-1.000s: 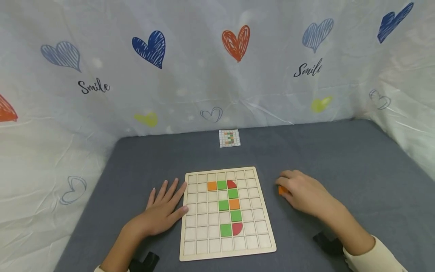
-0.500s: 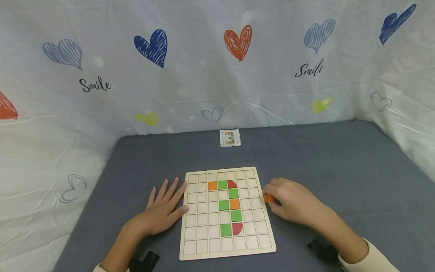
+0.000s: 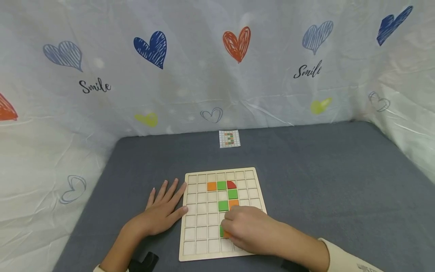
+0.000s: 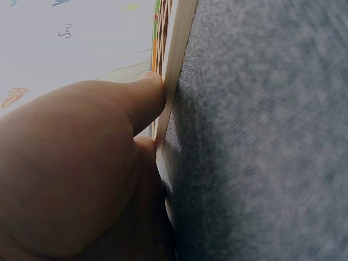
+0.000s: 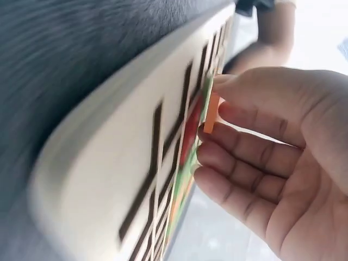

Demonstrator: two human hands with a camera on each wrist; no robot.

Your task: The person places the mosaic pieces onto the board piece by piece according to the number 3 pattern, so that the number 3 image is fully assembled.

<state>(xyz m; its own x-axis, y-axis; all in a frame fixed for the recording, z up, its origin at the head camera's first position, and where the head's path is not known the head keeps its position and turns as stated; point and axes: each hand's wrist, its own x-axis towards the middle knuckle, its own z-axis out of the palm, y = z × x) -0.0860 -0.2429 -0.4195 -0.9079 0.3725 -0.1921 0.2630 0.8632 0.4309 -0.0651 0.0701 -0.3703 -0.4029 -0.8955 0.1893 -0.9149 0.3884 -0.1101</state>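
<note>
My right hand [image 3: 249, 229] pinches a small orange square tile [image 5: 212, 113] between thumb and fingers, close over the lower part of the wooden grid board [image 3: 198, 254]. In the head view it partly covers a green tile [image 3: 221, 231] and hides the tiles to its right. With fingers spread, my left hand [image 3: 159, 213] lies flat on the table, its thumb and index fingertips on the board's left edge. Farther up the board sit an orange tile [image 3: 212, 186], a green tile [image 3: 221, 185] and a red quarter-round tile [image 3: 231, 184], with more green and orange ones below.
A small printed card [image 3: 229, 139] with a coloured grid pattern lies at the table's far edge. The grey cloth-covered table [image 3: 323, 162] ends at a white curtain [image 3: 190, 56] printed with hearts. A black strap [image 3: 144, 262] shows by the left forearm.
My right hand has carried the orange tile leftward from the table at the right of the board to over its lower cells. The left hand has stayed in place.
</note>
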